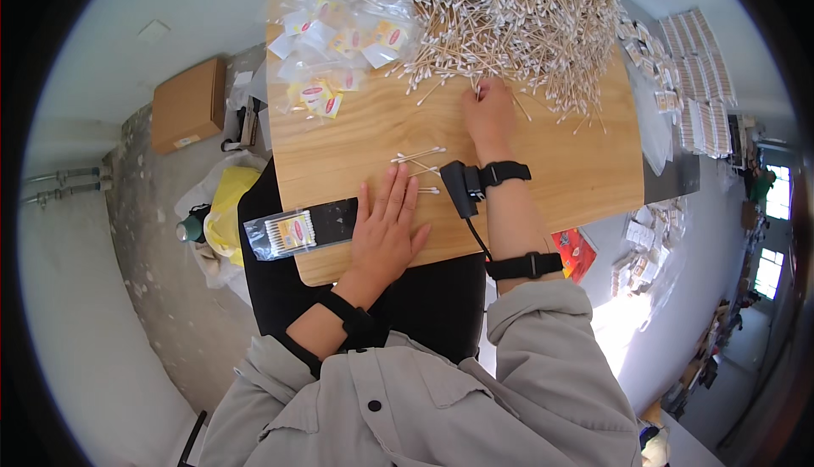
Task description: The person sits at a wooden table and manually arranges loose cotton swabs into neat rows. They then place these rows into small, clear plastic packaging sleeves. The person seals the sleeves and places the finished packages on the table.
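Note:
My left hand (386, 228) lies flat near the front of the wooden table, fingers stretched out. Its fingertips touch or nearly touch a few loose cotton swabs (421, 155). Beside it, a clear bag with a pack of cotton swabs (291, 231) lies by a flat black piece (333, 222), overhanging the table's left front edge. At the near edge of a big heap of cotton swabs (517, 22), my right hand (490, 117) has its fingers curled in; what they hold, if anything, is hidden. Both wrists wear black straps; a black device (462, 189) sits at the right one.
Clear bags and printed cards (339, 39) cover the table's far left. Bundled swab packs (697, 85) are stacked at the far right, with more packs (644, 246) lower down. A cardboard box (188, 104) and yellow bag (233, 212) stand left of the table (373, 119).

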{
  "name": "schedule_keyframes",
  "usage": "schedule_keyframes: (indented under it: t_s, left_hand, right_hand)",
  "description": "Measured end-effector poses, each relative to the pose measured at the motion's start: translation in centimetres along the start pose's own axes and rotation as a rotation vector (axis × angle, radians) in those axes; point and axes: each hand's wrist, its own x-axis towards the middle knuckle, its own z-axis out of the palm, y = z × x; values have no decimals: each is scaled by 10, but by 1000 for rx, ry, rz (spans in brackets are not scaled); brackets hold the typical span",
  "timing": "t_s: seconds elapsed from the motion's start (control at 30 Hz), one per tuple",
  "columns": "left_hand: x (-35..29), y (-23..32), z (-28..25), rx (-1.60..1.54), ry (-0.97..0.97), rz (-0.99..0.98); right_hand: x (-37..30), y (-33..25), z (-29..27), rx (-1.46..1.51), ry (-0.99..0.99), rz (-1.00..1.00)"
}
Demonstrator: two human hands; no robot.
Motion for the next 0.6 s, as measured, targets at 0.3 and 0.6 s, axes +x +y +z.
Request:
schedule_keyframes:
  t_s: [0.3,0.6]
  left_hand:
    - [-3,-4,-4,13,-7,66]
    - [8,4,4,-40,37,-36]
  right_hand:
    - [-67,23,-14,251,-106,-250]
    - [-101,14,-24,304,-154,-434]
